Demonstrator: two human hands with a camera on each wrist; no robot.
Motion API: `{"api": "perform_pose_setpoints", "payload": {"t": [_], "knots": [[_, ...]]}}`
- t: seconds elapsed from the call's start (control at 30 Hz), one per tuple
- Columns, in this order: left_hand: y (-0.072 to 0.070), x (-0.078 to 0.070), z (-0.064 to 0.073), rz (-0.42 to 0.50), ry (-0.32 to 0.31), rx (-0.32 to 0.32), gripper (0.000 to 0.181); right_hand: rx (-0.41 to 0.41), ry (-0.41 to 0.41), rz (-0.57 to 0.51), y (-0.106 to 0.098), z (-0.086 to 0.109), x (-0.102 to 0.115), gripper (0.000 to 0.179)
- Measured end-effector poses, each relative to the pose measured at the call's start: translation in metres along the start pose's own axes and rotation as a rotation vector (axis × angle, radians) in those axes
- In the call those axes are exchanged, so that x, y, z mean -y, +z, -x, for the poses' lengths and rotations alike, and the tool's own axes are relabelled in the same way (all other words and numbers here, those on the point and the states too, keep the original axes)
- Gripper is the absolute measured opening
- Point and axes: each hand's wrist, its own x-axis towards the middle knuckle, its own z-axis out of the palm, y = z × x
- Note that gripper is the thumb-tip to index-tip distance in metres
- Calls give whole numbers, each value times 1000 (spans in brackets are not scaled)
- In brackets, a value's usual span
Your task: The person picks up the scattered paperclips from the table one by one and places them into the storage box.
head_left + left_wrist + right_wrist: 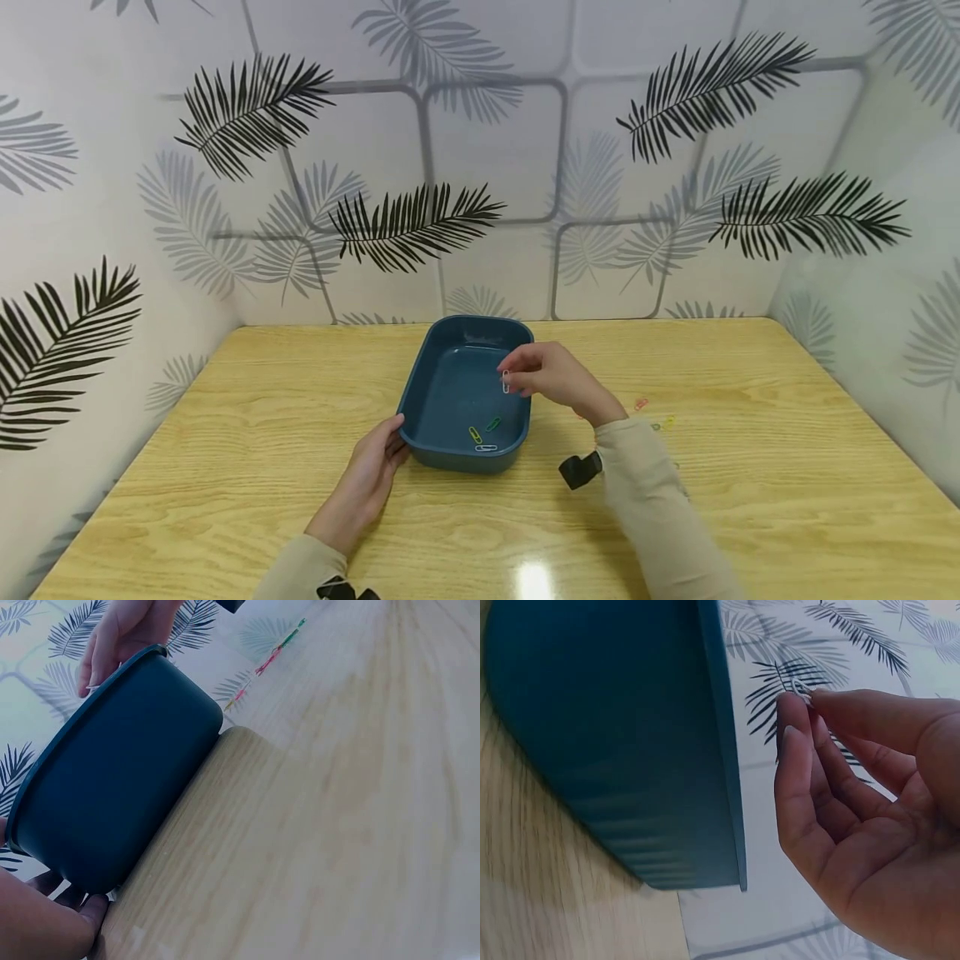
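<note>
White paper clip (506, 382) hangs over the interior of the blue tray (457, 392), above rim level. Right hand (551, 375) pinches it, thumb and fingers closed on the wire; a loop shows past the tips. Judged step: release into the tray. Best practice, I'd say: lower below the rim, then part the fingers cleanly so the light clip neither clings nor bounces out, landing near the yellow clip (476, 435) and green clip (493, 424). Pose: right forearm angles in over the bench (262, 400) from the near right, hand across the right rim. Left hand (367, 475) grips the near-left corner, thumb at the rim, fingers curled lower; a light, steady hold should suffice.
</note>
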Motion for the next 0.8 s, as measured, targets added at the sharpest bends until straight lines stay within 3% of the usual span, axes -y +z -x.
{"api": "perform_pose_setpoints", "payload": {"t": [0.27,0.8], "knots": [[0,1,0,-14,-7,-17,49,31,-1,9,10,-3,1,19],[-1,0,-1,-12,-5,-6,52,33,0,-2,10,-3,0,20]]}}
